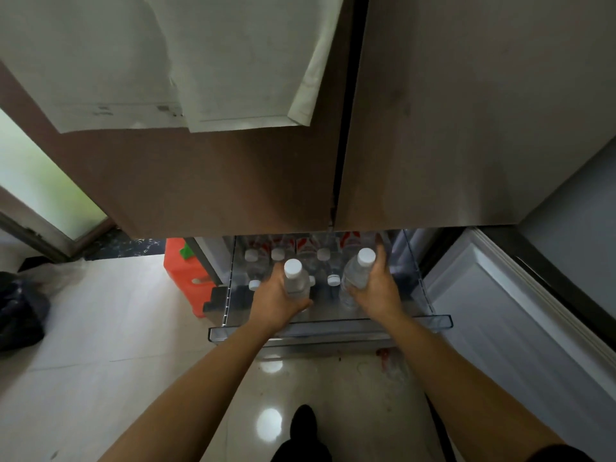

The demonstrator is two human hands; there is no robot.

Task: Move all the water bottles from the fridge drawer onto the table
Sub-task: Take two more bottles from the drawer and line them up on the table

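The clear plastic fridge drawer (330,323) is pulled out below the closed fridge doors. Several clear water bottles with white caps and red labels (278,253) stand inside it, mostly at the back. My left hand (276,295) grips one bottle (295,278) around its body, cap up. My right hand (376,288) holds a second bottle (358,271), tilted slightly with its cap toward the doors. Both bottles are lifted above the others, over the drawer's front half. No table is in view.
The brown fridge doors (233,178) hang over the drawer's rear, with white papers (186,61) stuck on them. An open lower door (520,311) stands at the right. An orange stool (186,275) sits left of the drawer, a dark bag (20,311) farther left on the glossy tile floor.
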